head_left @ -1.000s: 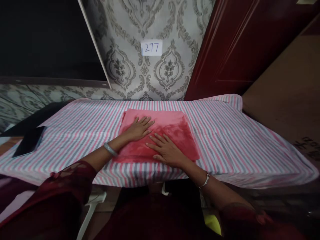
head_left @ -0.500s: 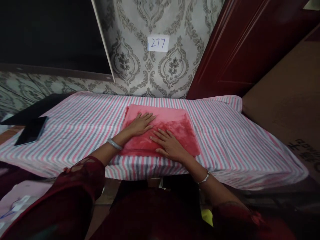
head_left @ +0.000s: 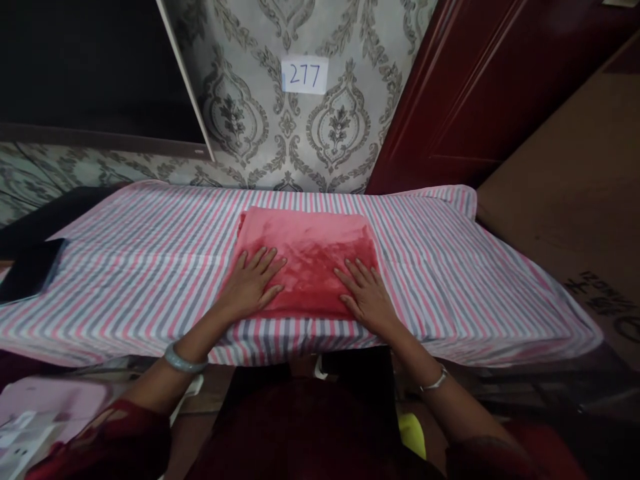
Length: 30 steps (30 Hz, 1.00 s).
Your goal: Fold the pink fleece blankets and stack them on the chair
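A folded red plush cloth [head_left: 310,250] lies flat in the middle of a table covered by a pink, grey and white striped sheet [head_left: 145,267]. My left hand [head_left: 250,287] rests palm down on the cloth's near left corner, fingers stretched out. My right hand [head_left: 367,297] lies flat on the near right corner, fingers spread. Both hands hold nothing. Each wrist wears a bangle.
A dark flat object [head_left: 27,273] lies at the sheet's left edge. A paper label reading 277 [head_left: 304,73] is stuck on the patterned wall behind. A dark red door [head_left: 480,100] stands at the back right, a brown cardboard surface [head_left: 575,193] at the right.
Both hands slid back toward me and apart, from the cloth's middle to its near corners. The cloth lies smoother.
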Tool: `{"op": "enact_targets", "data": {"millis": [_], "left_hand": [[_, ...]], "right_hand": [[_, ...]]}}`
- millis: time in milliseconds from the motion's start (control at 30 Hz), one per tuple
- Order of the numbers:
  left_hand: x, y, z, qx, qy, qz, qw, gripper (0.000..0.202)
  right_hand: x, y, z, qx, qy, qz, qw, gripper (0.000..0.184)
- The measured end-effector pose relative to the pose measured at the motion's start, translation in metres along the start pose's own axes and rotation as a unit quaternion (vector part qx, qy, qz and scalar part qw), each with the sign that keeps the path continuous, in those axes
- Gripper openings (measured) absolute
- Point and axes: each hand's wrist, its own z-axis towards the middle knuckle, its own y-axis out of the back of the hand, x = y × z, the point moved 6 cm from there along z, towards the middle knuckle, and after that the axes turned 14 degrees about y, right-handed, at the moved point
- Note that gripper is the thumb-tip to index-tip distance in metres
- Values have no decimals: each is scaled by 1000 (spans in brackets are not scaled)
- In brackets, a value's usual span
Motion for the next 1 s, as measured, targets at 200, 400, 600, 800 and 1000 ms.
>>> {"op": "enact_targets", "data": {"millis": [200, 400, 600, 800, 1000], "left_hand": [[-1, 5, 0, 11, 6, -24, 1000, 58], [11, 21, -9, -34, 58, -94, 993, 51], [70, 22, -39, -74, 312, -326, 889, 62], [87, 9, -43, 13, 433, -540, 722, 69], [86, 15, -25, 47, 463, -598, 653, 73]], "right_hand": [[-2, 1, 0, -20, -9, 41, 999, 55], [-19, -1, -10, -94, -49, 109, 988, 56], [-63, -8, -53, -231, -260, 282, 894, 71], [-79, -16, -53, -229, -329, 391, 829, 73], [-92, -31, -36, -214, -350, 424, 808, 69]]}}
